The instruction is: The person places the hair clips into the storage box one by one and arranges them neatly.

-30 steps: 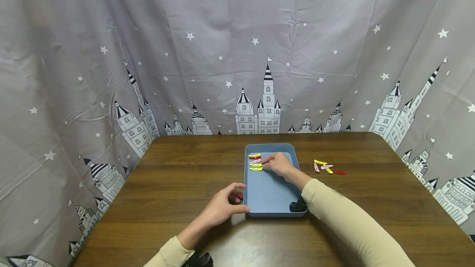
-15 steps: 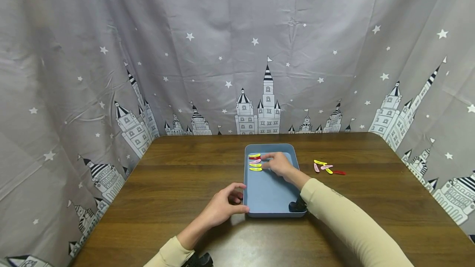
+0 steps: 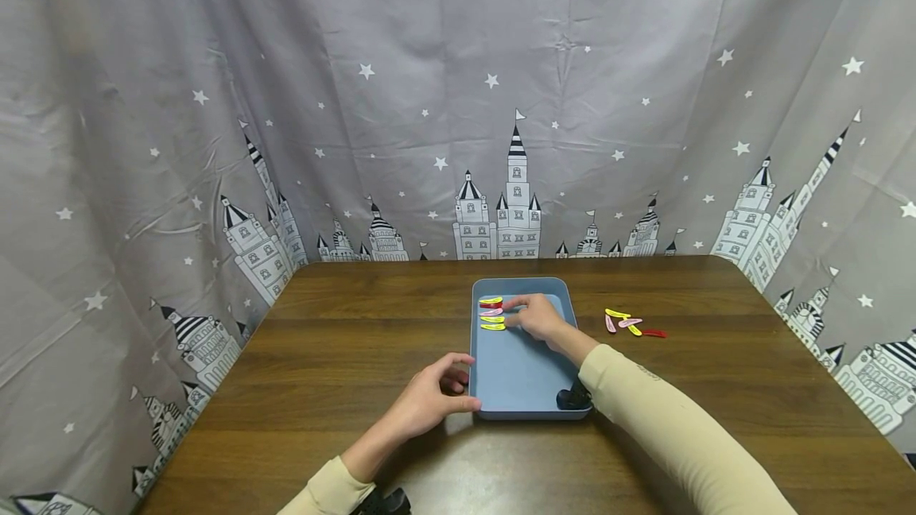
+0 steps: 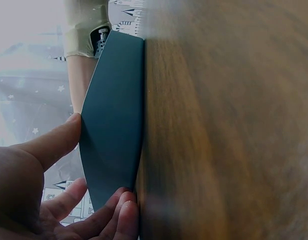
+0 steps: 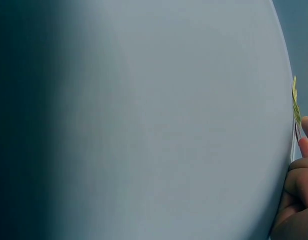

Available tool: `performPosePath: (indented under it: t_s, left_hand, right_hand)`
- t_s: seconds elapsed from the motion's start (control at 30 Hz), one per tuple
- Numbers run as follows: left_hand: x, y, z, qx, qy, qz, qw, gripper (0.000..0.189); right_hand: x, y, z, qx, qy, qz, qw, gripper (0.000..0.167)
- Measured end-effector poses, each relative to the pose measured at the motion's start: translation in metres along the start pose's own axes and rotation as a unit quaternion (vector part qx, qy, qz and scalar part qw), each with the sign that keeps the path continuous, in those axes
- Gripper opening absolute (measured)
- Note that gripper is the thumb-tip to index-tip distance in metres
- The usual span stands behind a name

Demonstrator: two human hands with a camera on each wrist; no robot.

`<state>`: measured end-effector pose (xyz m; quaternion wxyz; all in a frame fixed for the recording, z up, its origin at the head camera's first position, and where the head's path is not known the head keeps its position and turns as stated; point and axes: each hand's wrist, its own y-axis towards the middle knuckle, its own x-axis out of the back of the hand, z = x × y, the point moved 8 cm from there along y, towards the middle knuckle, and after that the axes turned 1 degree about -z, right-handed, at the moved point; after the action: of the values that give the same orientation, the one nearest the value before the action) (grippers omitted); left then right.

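Low in the head view, my left hand (image 3: 428, 396) rests against the left side of a blue-grey tray (image 3: 525, 413). In the left wrist view its thumb touches the rim and the other fingers lie along the outer wall. My right hand (image 3: 537, 316) reaches into the tray, thumb and index fingertips apart at the right ends of a column of hair clips. That column holds a yellow hair clip (image 3: 490, 300), a red hair clip (image 3: 490, 305), a pink hair clip (image 3: 491, 311) and lower yellow hair clips (image 3: 492, 327). The right wrist view shows mostly blurred tray floor.
On the wooden table (image 3: 358, 316), right of the tray, lies a loose group of pink and yellow hair clips (image 3: 630, 322) with a red hair clip (image 3: 654, 333) beside them. A grey curtain (image 3: 401, 102) printed with castles and stars hangs behind the table.
The pink hair clip in the tray has turned slightly and lies more level with its neighbours. My right hand has shifted only a little; my left hand stays in place.
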<state>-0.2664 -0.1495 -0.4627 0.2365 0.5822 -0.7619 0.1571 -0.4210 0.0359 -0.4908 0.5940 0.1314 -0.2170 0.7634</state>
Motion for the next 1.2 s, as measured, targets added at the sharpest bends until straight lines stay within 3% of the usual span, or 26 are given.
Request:
performPosePath:
  t_s: [0.43, 1.0, 1.2]
  left_hand:
    - [0.000, -0.001, -0.002, -0.001, 0.003, -0.002, 1.0000, 0.058]
    - [0.000, -0.001, -0.002, 0.003, 0.005, -0.005, 1.0000, 0.058]
    - [0.000, -0.001, 0.000, 0.005, 0.007, -0.005, 0.9999, 0.059]
  right_hand:
    - [0.011, -0.004, 0.004, -0.006, 0.011, 0.003, 0.9999, 0.031]
    - [0.063, -0.016, 0.022, 0.005, 0.023, -0.014, 0.9996, 0.036]
    - [0.085, -0.024, 0.023, 0.012, 0.053, -0.011, 0.9985, 0.033]
